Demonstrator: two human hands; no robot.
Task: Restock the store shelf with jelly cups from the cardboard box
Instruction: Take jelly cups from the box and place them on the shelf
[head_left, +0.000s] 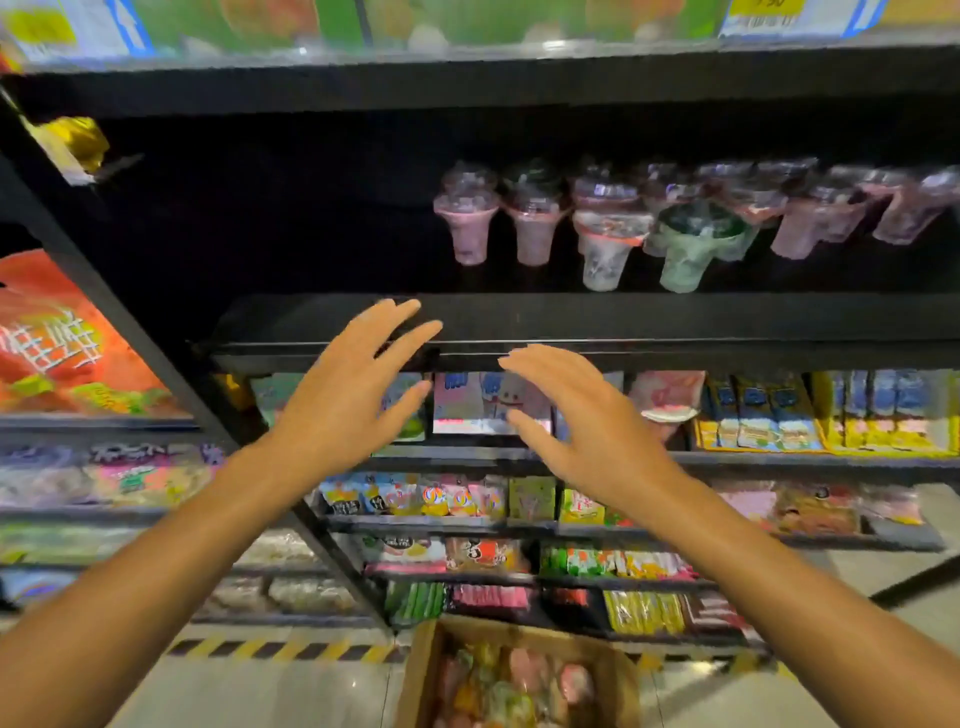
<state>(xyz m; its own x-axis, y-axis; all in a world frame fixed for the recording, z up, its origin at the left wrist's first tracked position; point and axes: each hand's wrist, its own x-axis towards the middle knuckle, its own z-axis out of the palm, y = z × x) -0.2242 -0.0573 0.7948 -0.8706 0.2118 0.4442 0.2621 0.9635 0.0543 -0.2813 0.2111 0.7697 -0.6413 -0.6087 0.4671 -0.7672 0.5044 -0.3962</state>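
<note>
Several jelly cups (602, 228) with clear domed lids stand in rows on the right half of a dark shelf (571, 317); most are pink, one is green (691, 249). The shelf's left half holds nothing. My left hand (348, 395) and my right hand (582, 421) hover in front of the shelf's front edge, fingers spread, both holding nothing. On the floor below stands the open cardboard box (426, 670) with more jelly cups (519, 680) inside.
Lower shelves (519, 525) carry colourful snack packets. Another rack (93, 467) of packets stands at the left behind a slanted black post. A shelf above has green packages. Yellow-black tape (280, 649) marks the tiled floor.
</note>
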